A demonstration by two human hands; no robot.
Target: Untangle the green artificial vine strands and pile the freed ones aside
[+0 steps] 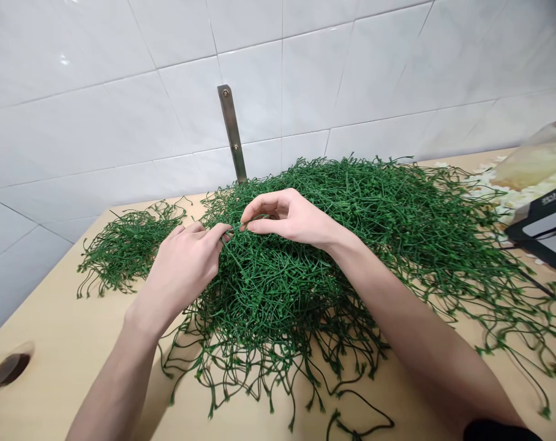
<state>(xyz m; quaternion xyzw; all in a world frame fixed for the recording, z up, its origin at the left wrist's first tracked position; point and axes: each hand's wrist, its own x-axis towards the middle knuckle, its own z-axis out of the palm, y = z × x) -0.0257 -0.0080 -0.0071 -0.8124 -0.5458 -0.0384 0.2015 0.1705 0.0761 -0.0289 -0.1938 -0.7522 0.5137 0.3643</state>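
Note:
A large heap of thin green artificial stems [282, 275], with small branched tips, spreads over the wooden table. Above its left part, my left hand [186, 263] is closed, thumb and fingers pinching what looks like a green stem. Facing it, my right hand [291, 217] bends over the heap with thumb and fingertips brought together. Whatever lies between those fingertips is too small to make out. The fingertips of both hands are almost touching. A smaller pile of the same stems [131, 245] lies to the left of my left hand.
Behind the table [67, 343] rises a white tiled wall with an upright metal bracket [232, 135]. At the right stand a black-framed object [547, 229] and a clear container [533, 156], beside whitish small pieces [503, 196]. A dark round hole [8, 370] is at the left.

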